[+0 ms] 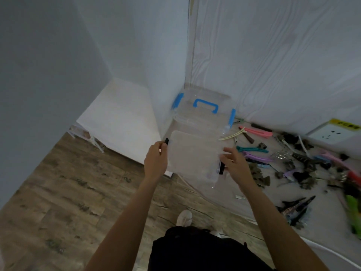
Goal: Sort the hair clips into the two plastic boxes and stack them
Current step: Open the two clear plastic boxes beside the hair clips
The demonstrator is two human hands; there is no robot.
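A clear plastic box with black side latches (193,157) hangs over the table's left end, held between both hands. My left hand (156,159) grips its left edge by the black latch. On the box's right edge, near the other black latch, my right hand (235,163) holds on with its fingers. Behind it, in the corner, stands a second clear box with a blue handle and blue latches (205,106), lid shut. Several hair clips (304,163) in pink, teal, purple, black and green lie scattered on the table to the right.
The white table (263,200) meets a wall at the back and a partition on the left. A wall socket (332,133) sits at the back right. Below lie a wooden floor (58,192) and my shoe (184,218).
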